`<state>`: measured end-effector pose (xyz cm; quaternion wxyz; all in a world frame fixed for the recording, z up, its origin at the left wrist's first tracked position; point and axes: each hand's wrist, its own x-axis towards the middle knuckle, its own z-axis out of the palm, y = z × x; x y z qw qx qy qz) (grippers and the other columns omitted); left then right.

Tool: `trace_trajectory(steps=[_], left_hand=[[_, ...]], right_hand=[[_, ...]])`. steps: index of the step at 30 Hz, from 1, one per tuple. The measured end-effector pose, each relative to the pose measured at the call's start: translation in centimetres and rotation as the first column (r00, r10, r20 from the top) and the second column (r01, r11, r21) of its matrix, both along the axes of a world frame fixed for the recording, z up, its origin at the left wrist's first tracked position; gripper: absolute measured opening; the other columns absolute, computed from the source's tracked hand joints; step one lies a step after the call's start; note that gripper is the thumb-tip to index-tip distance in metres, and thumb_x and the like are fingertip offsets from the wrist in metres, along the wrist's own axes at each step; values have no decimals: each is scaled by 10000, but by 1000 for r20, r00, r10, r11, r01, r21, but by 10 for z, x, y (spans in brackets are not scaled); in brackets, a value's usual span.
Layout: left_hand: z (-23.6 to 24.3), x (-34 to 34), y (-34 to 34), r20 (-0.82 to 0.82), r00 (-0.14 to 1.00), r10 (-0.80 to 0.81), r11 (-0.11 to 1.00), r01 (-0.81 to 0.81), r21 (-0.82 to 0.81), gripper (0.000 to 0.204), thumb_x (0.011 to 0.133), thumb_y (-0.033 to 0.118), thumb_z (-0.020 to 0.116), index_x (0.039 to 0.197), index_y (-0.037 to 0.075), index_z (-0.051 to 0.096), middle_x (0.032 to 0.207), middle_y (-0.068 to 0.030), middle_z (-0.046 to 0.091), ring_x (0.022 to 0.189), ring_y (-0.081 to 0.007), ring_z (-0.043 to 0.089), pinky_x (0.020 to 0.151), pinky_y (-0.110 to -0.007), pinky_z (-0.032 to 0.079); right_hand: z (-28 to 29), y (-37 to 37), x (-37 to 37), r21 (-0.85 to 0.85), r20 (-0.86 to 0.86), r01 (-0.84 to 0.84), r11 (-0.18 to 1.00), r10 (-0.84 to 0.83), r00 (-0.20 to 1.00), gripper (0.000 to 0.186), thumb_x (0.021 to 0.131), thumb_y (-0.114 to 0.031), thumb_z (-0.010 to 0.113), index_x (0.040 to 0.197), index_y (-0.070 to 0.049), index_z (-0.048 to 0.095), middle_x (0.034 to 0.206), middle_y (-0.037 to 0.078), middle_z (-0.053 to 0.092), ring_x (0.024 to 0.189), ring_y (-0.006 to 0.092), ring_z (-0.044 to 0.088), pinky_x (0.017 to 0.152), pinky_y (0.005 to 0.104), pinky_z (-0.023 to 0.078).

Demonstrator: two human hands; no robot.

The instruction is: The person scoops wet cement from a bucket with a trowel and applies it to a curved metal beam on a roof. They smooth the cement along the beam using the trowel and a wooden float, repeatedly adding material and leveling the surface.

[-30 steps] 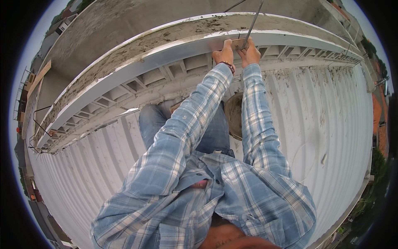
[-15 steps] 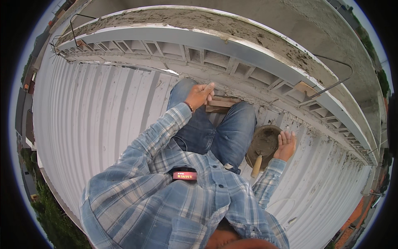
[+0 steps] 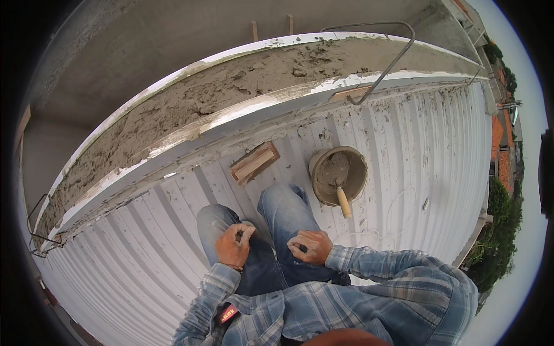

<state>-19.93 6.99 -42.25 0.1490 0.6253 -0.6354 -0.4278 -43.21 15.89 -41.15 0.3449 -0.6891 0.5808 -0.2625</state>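
Observation:
My left hand rests over my left knee, its fingers curled in and the thumb closed against them. Above my right thigh, my right hand is also curled, its fingertips turned in toward the thumb. I see nothing held in either. Ahead of the right hand stands a bucket with grey mortar inside. A trowel leans in it, its wooden handle sticking out over the near rim and its blade hidden. Beyond my knees lies a wooden float with a raised wooden grip.
A long form filled with rough wet concrete curves across the far side. A bent metal rod clamp spans it at right, another at far left. I sit on a ribbed metal roof; a thin pale cord lies at right.
My view has swung to the right. My left hand has come back from beyond the knee to rest near it. The right hand has left the bucket's side, and its spread fingers have curled.

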Motion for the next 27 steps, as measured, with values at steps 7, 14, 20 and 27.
trace_trajectory(steps=[7,14,20,27], left_hand=[[71,10,50,-151,988,17,924,42,380,318,963,322,525,804,72,641,659,-75,669,621,-260,654,623,-364,502],[97,28,113,-273,948,166,825,18,565,202,948,242,580,970,43,599,773,-68,695,677,-161,657,661,-297,501],[119,31,96,-302,903,304,722,-12,692,216,907,205,672,982,15,600,793,-39,649,686,-112,604,662,-244,499],[220,-33,-143,-564,794,229,965,-111,236,211,946,224,616,997,21,593,766,-6,603,588,-32,460,498,-181,364]], right_hand=[[121,31,16,403,-38,65,913,-55,998,92,847,-194,640,879,-109,654,794,19,659,669,189,644,621,327,522],[239,25,44,745,-35,256,616,-347,937,278,931,-324,582,980,-58,646,744,66,642,621,151,603,594,293,497],[259,-13,-14,612,72,696,374,-903,423,427,999,-399,454,1071,-5,602,737,50,604,593,95,538,536,233,448],[248,-19,-98,724,139,687,60,-989,-60,477,990,-429,439,1122,7,578,832,62,598,735,135,563,648,271,477]])
